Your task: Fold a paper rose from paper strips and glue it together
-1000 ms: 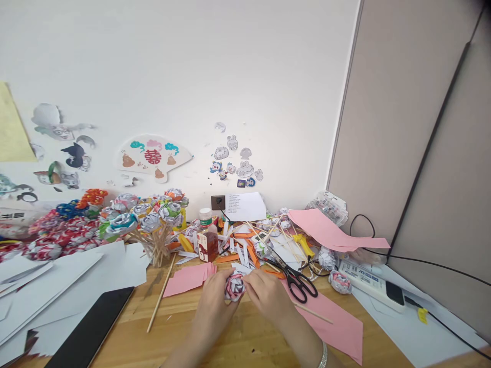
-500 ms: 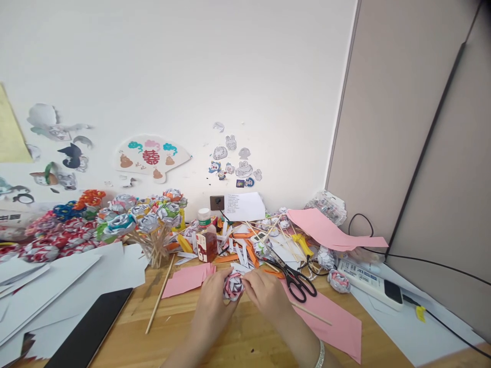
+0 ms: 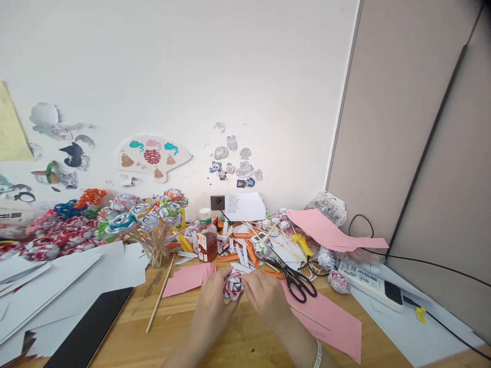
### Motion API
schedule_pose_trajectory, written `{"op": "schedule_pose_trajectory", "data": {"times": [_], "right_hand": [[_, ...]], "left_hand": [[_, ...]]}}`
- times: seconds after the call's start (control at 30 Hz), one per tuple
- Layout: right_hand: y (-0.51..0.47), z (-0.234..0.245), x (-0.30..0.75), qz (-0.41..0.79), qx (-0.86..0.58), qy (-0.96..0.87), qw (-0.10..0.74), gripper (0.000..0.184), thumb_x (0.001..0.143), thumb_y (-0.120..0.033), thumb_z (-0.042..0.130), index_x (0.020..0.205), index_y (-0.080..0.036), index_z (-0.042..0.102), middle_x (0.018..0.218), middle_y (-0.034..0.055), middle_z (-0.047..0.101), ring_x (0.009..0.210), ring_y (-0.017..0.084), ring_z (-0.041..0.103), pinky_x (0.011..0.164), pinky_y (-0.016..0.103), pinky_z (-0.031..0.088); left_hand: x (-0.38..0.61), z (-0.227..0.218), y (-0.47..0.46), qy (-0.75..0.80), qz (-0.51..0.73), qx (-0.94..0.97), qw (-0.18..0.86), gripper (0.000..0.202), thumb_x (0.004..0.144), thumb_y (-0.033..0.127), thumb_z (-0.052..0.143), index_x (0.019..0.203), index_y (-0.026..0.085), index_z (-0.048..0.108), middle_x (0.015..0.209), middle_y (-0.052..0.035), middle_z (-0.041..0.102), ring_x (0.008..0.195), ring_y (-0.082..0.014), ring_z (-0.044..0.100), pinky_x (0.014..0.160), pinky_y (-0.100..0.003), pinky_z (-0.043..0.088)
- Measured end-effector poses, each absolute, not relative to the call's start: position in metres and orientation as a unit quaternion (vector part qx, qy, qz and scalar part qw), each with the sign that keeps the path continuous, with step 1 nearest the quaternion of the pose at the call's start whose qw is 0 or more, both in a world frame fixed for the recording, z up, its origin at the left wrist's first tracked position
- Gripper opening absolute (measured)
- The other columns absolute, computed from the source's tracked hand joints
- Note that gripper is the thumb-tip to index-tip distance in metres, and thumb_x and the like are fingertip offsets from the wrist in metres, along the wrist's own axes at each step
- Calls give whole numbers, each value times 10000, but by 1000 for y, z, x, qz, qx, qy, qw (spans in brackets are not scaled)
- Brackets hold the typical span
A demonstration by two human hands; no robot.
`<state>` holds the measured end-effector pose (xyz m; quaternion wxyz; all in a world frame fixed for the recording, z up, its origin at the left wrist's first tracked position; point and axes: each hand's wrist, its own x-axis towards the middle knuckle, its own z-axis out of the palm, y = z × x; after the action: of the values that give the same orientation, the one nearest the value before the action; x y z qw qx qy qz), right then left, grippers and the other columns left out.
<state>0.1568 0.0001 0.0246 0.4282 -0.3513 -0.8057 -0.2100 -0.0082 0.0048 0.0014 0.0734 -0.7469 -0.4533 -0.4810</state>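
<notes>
A pink-and-white folded paper flower (image 3: 233, 285) is in front of me at the middle of the table. My left hand (image 3: 215, 299) is wrapped round its left side, thumb below. At the flower's right edge, the fingers of my right hand (image 3: 264, 296) are closed in a pinch; the outer petals there are partly hidden. From behind my right wrist a thin wooden stick (image 3: 310, 318) sticks out over pink paper (image 3: 337, 327); whether that hand holds it cannot be seen. Black-handled scissors (image 3: 295, 283) lie just right of my right hand.
Pink sheets (image 3: 186, 280) and another stick (image 3: 159, 296) lie to the left, near a black tablet (image 3: 92, 327) and white papers (image 3: 69, 286). Behind are paper flowers on sticks (image 3: 149, 220), a bottle (image 3: 206, 240) and paper strips (image 3: 241, 250). A power strip (image 3: 368, 283) stands right.
The stick by my right wrist has shifted slightly down and left. Both hands stay on the paper flower in almost the same pose.
</notes>
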Motion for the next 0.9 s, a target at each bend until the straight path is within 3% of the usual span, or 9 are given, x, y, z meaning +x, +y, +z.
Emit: {"op": "schedule_pose_trajectory", "data": {"times": [0.33,0.9], "right_hand": [[3,25,155,-141,-349,-809,451,364,1011,-274,263,821,-194,563,667,23,635,555,149,595,505,250,343],[1,25,157,-111,-375,-803,450,376,1006,-319,251,803,-197,543,601,-2,632,495,128,577,489,228,303]], "left_hand": [[-11,-4,8,-455,-470,-751,92,363,742,207,588,1101,195,534,951,-90,690,887,-270,659,759,-412,537],[-10,3,5,-418,-473,-762,140,354,742,187,580,1091,199,522,923,-88,687,847,-264,660,724,-392,542]]}}
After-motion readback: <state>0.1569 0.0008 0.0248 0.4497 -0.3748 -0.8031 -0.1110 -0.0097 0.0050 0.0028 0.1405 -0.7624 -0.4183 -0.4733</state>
